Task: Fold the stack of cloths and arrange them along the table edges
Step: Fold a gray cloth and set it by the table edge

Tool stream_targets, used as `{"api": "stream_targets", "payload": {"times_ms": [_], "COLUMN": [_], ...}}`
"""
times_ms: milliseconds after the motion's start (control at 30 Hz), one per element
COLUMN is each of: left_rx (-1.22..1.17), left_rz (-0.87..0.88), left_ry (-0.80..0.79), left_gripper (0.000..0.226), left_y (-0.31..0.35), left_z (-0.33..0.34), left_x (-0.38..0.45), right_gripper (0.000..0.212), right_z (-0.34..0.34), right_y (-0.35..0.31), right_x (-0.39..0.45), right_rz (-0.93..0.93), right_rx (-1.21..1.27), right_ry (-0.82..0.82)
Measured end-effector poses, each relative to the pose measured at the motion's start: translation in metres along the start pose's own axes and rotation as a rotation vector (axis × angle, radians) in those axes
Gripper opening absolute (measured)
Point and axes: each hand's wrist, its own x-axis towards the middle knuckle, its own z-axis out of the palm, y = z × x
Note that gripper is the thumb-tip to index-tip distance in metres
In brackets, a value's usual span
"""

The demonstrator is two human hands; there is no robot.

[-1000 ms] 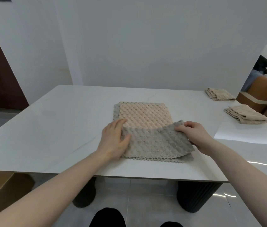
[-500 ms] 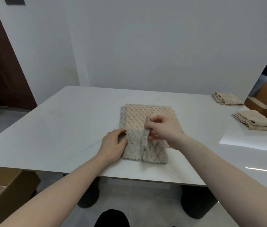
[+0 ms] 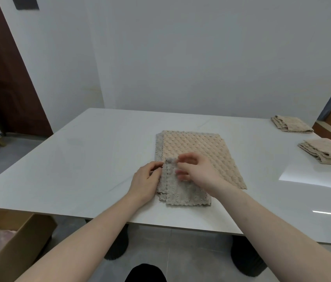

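Observation:
A grey textured cloth (image 3: 185, 193) lies folded into a narrow block at the near end of the cloth stack (image 3: 199, 148), whose top sheet is peach. My left hand (image 3: 145, 180) sits at the block's left edge with its fingers curled on the fabric. Over the block's far left corner hovers my right hand (image 3: 198, 171); its fingers are blurred, spread and loosely bent, touching the fold. Two folded beige cloths (image 3: 291, 124) (image 3: 328, 150) lie along the right edge of the white table (image 3: 91, 159).
An open cardboard box (image 3: 16, 247) with red and white packaging stands on the floor at the lower left. Dark table legs (image 3: 118, 247) are below the near edge. A brown door is at the left, and a chair stands beyond the table's right side.
My right hand carried the grey cloth's right side leftward over my left hand's side, making a narrower fold, then loosened its pinch. The left hand stayed at the left edge.

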Motion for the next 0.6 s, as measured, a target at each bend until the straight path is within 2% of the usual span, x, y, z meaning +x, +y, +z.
{"api": "stream_targets", "payload": {"times_ms": [167,233,300,500,600], "left_rx": [0.043,0.084,0.099,0.053,-0.031], "left_rz": [-0.007,0.004,0.009,0.086,0.05], "left_ry": [-0.004,0.011,0.026,0.08,0.075], "left_gripper": [0.047,0.053,0.049,0.012,0.02], "left_y": [-0.002,-0.002,-0.001,-0.007,-0.009], "left_z": [0.002,0.003,0.004,0.005,0.003], "left_x": [0.003,0.003,0.002,0.004,0.006], "right_gripper": [0.018,0.021,0.025,0.032,0.03], "right_z": [-0.045,-0.056,-0.061,-0.054,-0.051], "right_y": [0.018,0.03,0.042,0.062,0.057], "right_x": [-0.016,-0.021,-0.024,-0.021,-0.019], "right_rz": [-0.152,-0.173,-0.175,-0.144,-0.141], "right_rx": [-0.223,-0.29,-0.315,-0.468,-0.493], "right_ry": [0.323,0.379,0.387,0.329,0.306]}}
